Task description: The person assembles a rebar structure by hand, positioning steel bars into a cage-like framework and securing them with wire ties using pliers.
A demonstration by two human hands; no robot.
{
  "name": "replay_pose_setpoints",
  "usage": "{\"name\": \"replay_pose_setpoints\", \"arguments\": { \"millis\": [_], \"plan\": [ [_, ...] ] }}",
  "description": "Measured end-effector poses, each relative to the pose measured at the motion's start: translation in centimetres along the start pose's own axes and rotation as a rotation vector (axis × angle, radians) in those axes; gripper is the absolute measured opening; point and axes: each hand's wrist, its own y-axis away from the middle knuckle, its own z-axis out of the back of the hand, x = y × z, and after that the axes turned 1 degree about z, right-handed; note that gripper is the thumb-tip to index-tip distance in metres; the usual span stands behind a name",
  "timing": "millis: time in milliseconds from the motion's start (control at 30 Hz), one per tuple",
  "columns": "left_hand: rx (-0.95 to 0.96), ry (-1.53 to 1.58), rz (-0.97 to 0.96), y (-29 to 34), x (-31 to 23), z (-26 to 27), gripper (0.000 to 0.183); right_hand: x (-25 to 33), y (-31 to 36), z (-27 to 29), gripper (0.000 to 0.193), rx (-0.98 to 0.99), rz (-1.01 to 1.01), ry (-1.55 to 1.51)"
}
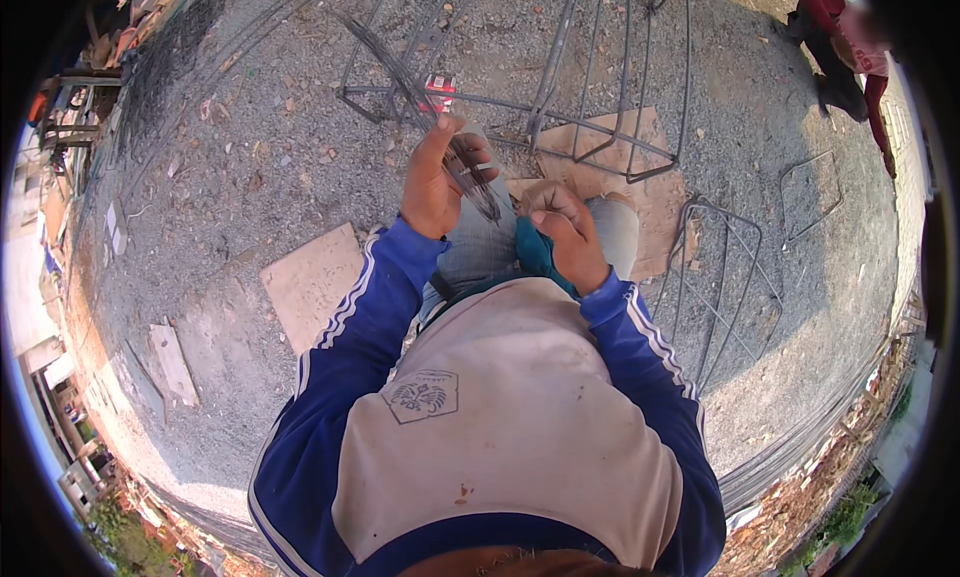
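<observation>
My left hand (pixel 435 182) is closed around a bundle of thin dark wires (pixel 392 65). The long ends fan out up and to the left, and the short ends stick out below my fingers. To its right my right hand (pixel 572 233) is closed with curled fingers over my lap. Whatever is between those fingers is too small or hidden to make out. A teal cloth (pixel 532 249) lies just under my right hand, against my jeans (pixel 478 239). The two hands are apart.
Ahead stands a frame of bent steel bars (pixel 590 157), partly over cardboard (pixel 655 212). A red-and-white pack (pixel 437 93) lies by its left end. More bent bars (pixel 718 267) lie at right. Another cardboard piece (pixel 315 282) is at left. A person (pixel 850 62) is at far right.
</observation>
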Motion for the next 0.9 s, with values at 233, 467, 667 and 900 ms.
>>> {"name": "replay_pose_setpoints", "arguments": {
  "millis": [233,467,667,900],
  "plan": [
    [-0.165,0.116,-0.113,-1.8,-2.6,3.2,0.050,1.5,-0.4,-1.5,0.016,-0.159,0.086,-0.017],
    [-0.371,0.228,-0.297,-2.1,-4.8,9.3,0.022,2.2,1.2,1.1,0.027,-0.072,-0.298,-0.335],
    [-0.693,0.288,-0.292,-3.8,-6.4,23.9,0.019,5.8,5.1,7.1,0.030,-0.240,-0.246,-0.412],
    [-1.421,-0.437,-0.179,-1.7,-6.2,42.0,0.073,8.5,6.1,10.6,0.027,-0.276,0.036,-0.580]
  ]
}}
